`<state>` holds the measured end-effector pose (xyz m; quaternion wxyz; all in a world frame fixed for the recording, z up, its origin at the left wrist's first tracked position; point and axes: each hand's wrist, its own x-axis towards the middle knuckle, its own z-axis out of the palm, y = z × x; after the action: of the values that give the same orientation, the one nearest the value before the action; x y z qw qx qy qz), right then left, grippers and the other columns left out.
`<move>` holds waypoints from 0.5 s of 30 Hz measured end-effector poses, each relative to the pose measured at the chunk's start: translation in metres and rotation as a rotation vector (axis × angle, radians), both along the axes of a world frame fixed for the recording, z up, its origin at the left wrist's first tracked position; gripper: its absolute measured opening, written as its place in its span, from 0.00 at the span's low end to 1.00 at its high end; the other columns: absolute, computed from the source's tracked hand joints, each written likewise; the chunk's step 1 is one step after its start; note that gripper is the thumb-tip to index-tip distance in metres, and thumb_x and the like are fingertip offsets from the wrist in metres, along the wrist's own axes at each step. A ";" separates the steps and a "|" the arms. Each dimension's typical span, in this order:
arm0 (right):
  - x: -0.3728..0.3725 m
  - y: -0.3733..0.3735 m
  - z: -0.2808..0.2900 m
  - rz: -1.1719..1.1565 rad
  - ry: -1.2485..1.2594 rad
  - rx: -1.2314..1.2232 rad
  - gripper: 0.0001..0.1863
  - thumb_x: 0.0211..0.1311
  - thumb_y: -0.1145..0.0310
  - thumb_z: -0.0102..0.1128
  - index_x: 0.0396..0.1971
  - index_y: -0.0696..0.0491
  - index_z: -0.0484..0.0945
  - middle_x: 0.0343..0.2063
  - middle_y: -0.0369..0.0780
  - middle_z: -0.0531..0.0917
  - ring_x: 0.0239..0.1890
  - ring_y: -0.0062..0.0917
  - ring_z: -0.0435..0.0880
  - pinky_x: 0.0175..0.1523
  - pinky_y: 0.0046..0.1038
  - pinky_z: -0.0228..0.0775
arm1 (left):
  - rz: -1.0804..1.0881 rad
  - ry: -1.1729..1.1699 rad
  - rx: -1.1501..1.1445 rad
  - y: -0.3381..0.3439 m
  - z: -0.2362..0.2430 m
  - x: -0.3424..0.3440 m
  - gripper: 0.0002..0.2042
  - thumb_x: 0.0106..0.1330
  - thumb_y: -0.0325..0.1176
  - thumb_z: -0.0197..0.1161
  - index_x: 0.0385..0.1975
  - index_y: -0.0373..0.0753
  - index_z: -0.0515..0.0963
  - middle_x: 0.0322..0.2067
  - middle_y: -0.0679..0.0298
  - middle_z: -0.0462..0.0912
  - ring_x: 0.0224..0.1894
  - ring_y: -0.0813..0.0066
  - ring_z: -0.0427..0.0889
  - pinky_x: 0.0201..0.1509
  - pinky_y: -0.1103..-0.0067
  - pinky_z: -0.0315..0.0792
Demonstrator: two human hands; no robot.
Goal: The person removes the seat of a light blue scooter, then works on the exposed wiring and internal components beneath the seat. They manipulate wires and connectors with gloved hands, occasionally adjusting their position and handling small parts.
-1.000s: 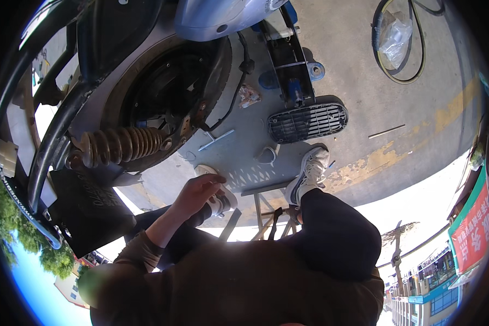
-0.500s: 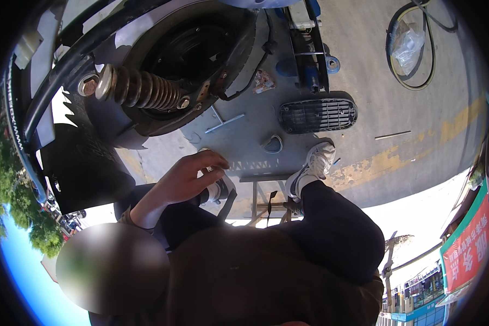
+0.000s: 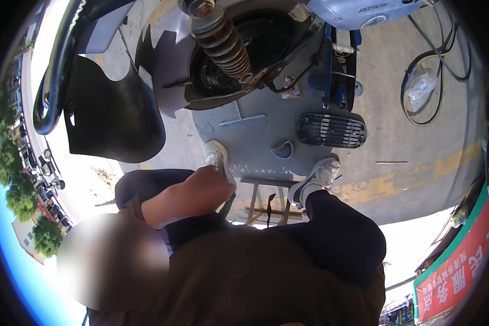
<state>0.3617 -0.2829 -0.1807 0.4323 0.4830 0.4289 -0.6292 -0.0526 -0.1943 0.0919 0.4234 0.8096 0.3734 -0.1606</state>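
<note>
My left arm reaches in from the lower left, and my left hand (image 3: 207,187) is over my lower left leg beside the white shoe (image 3: 217,155). Its fingers are turned out of sight, so any grip is hidden. My right hand does not show. Ahead stands a two-wheeled vehicle's wheel (image 3: 274,35), with a rusty coil-spring shock absorber (image 3: 223,46) beside it. A black mudflap-like panel (image 3: 108,114) hangs to the left. A T-shaped metal wrench (image 3: 242,119) lies on the ground beneath the wheel, apart from my hand.
An oval black slatted grille (image 3: 331,130) and a small half-round cup-like piece (image 3: 282,150) lie ahead of my feet. Beyond them is a blue metal stand (image 3: 342,81). A looped hose (image 3: 440,95) surrounds a clear plastic bag (image 3: 420,87). A low wooden frame (image 3: 266,204) stands between my legs.
My view has shifted, so the wheel and shock absorber sit higher and further right. My left hand has turned, and the fingers visible before are now hidden.
</note>
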 end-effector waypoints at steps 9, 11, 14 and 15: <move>0.125 0.174 0.035 -0.108 0.047 0.540 0.17 0.59 0.60 0.60 0.42 0.55 0.75 0.26 0.40 0.81 0.23 0.23 0.78 0.31 0.29 0.71 | 0.000 0.223 -0.222 -0.003 -0.021 -0.004 0.08 0.51 0.33 0.61 0.24 0.34 0.81 0.24 0.55 0.82 0.30 0.55 0.82 0.33 0.66 0.76; 0.114 0.228 0.069 -0.329 0.085 0.588 0.14 0.61 0.62 0.58 0.42 0.54 0.74 0.25 0.37 0.79 0.23 0.20 0.75 0.32 0.24 0.70 | -0.010 0.278 -0.196 0.008 -0.019 -0.005 0.09 0.54 0.35 0.60 0.26 0.34 0.81 0.26 0.54 0.82 0.33 0.55 0.82 0.35 0.66 0.75; 0.047 0.281 0.150 -0.240 0.188 0.680 0.15 0.61 0.65 0.58 0.45 0.55 0.73 0.29 0.37 0.79 0.26 0.21 0.75 0.33 0.25 0.70 | -0.008 0.335 -0.223 0.012 -0.022 0.003 0.11 0.57 0.37 0.60 0.31 0.35 0.80 0.31 0.54 0.82 0.37 0.56 0.81 0.40 0.66 0.74; 0.028 0.289 0.172 -0.169 0.281 0.720 0.16 0.61 0.65 0.57 0.46 0.56 0.73 0.31 0.39 0.80 0.27 0.21 0.76 0.34 0.25 0.71 | -0.006 0.345 -0.242 0.012 -0.023 0.006 0.12 0.58 0.38 0.59 0.33 0.35 0.80 0.32 0.54 0.82 0.39 0.56 0.81 0.42 0.66 0.74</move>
<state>0.3898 0.0057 -0.0084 0.1191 0.5466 0.6359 -0.5317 -0.0470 -0.1821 0.0689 0.4468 0.7145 0.4159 -0.3420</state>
